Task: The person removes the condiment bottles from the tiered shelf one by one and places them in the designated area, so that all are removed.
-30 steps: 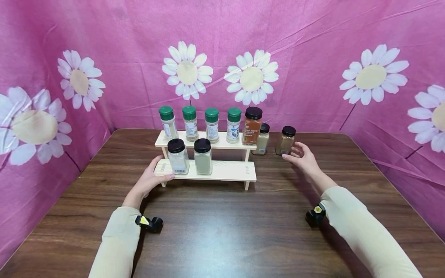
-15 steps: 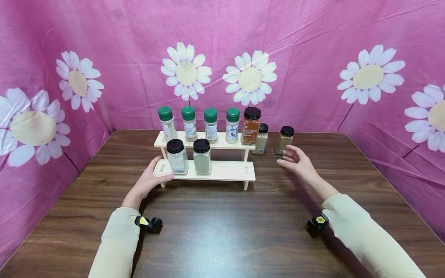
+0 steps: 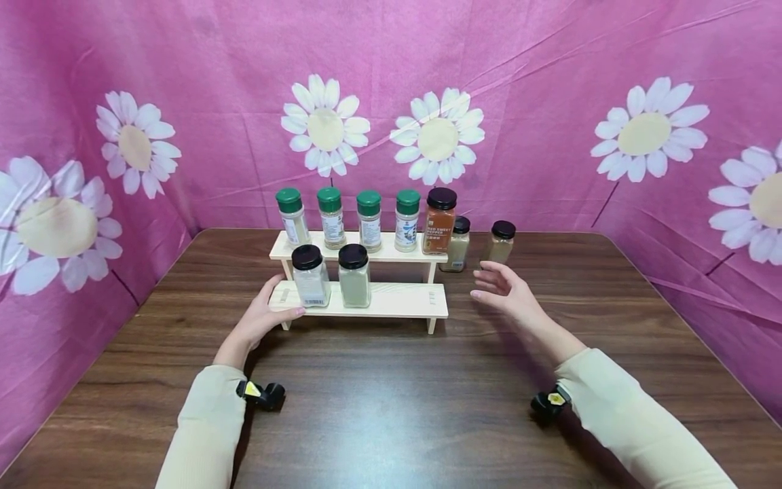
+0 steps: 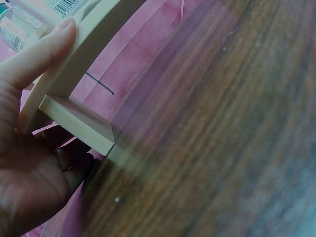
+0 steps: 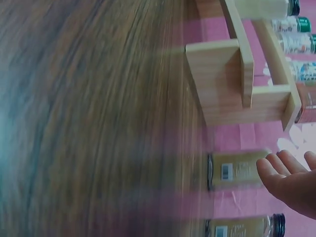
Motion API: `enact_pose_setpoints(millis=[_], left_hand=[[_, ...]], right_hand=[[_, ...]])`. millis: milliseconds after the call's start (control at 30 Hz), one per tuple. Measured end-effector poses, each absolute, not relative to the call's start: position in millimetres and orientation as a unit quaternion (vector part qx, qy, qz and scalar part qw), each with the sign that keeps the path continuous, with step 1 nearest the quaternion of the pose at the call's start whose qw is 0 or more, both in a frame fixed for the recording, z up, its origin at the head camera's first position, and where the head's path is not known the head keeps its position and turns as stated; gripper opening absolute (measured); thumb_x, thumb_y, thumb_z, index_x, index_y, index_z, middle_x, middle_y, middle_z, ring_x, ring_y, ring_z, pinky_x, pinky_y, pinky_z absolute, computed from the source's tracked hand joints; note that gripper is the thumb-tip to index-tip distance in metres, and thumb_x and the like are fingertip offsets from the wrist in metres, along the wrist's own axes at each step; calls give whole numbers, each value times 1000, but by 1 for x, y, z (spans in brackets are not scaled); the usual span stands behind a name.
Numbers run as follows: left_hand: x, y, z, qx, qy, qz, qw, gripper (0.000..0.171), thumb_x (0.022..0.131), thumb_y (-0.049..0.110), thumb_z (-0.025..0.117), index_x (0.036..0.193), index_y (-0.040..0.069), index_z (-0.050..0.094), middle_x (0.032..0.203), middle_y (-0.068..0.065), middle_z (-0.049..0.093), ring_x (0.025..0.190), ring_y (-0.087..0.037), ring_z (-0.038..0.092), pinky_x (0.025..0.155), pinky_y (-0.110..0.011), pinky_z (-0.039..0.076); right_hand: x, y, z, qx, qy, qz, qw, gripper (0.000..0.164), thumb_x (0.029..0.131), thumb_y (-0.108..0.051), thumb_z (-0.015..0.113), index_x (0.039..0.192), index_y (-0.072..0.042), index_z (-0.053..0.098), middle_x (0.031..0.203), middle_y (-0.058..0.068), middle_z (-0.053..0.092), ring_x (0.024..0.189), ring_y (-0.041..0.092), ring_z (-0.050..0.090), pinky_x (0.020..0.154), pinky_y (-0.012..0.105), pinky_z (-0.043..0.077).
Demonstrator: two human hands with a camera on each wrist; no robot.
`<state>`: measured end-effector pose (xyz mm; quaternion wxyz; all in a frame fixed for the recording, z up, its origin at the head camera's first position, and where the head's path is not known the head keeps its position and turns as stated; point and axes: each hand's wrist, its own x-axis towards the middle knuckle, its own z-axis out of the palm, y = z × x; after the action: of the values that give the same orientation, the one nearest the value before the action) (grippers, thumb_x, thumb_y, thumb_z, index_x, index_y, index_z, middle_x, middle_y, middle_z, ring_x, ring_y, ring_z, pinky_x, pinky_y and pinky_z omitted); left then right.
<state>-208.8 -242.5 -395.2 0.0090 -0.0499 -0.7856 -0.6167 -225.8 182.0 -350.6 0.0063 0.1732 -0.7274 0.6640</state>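
Observation:
A two-tier wooden spice rack (image 3: 400, 299) stands on the table. My left hand (image 3: 261, 316) grips the left end of its lower shelf, the thumb (image 4: 59, 42) on top and the fingers curled beneath. Near that thumb stand a jar of white contents (image 3: 312, 285) and a jar of pale green powder (image 3: 355, 285), both black-capped. My right hand (image 3: 510, 292) hovers right of the rack with loosely bent fingers, holding nothing. Behind it, two black-capped spice jars stand on the table: one jar (image 3: 457, 251) by the rack's end, the other jar (image 3: 501, 248) farther right, its lower part hidden by the hand.
On the upper shelf (image 3: 391, 256) stand several green-capped shakers (image 3: 369, 224) and a red sweet pepper jar (image 3: 438, 227) at the right end. A pink cloth (image 3: 391, 41) with white flowers hangs behind the brown wooden table (image 3: 379, 407).
My right hand has moved left and slightly toward me, away from the rightmost jar and nearer the rack. The left hand keeps its grip on the shelf.

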Motion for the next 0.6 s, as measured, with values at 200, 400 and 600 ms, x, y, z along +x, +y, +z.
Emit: enact_pose_setpoints(millis=[200,400,600], left_hand=[[-209,-242,-396,-52,-787,-615,10,81,72,4,68,134,2,16,122,-20,34,100,-21,36,87,-29,27],[-209,-242,-396,-50,-784,-618,8,80,72,2,67,134,4,17,122,-19,34,101,-21,37,88,-30,27],[-211,-242,-396,-40,-786,-617,2,81,72,1,67,135,4,16,124,-20,31,105,-26,33,91,-36,23]], right_hand=[[-222,172,-347,182,-733,656,2,51,77,7,58,122,9,33,113,24,47,95,15,52,78,24,42],[-222,159,-344,201,-707,678,-1,51,77,11,55,122,14,31,113,27,46,96,18,52,78,27,43],[-223,141,-339,222,-696,683,-3,50,75,13,55,121,13,33,113,32,44,100,33,48,78,27,43]])
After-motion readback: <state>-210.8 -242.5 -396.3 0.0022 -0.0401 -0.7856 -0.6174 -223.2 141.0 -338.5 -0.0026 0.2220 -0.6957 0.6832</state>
